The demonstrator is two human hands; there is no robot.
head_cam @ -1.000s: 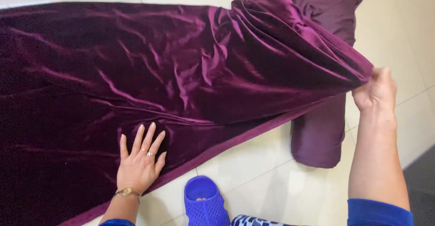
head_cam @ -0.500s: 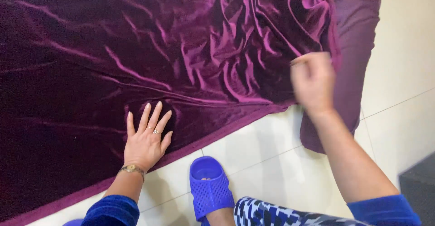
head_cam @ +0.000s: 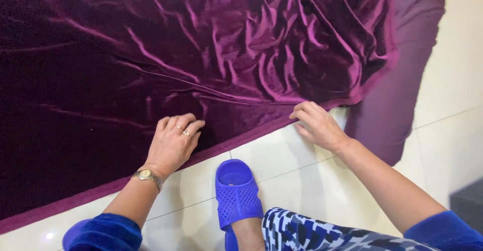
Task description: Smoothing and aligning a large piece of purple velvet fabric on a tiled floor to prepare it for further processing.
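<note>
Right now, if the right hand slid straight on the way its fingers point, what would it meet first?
The right hand points up-left along the cloth's edge, so it would likely run straight into the crumpled folds of the purple velvet cloth lying on the tiled floor.

My right hand (head_cam: 317, 125) has come down: 1 second ago it held the corner of the deep purple velvet cloth (head_cam: 201, 55) lifted and folded over; now it rests at the cloth's lower hem, fingers on the edge where it meets the white tiled floor (head_cam: 282, 155). The raised fold has dropped into a bunched, wrinkled heap. My left hand (head_cam: 173, 143), flat with fingers spread before, now has its fingers curled into the velvet near the hem.
</note>
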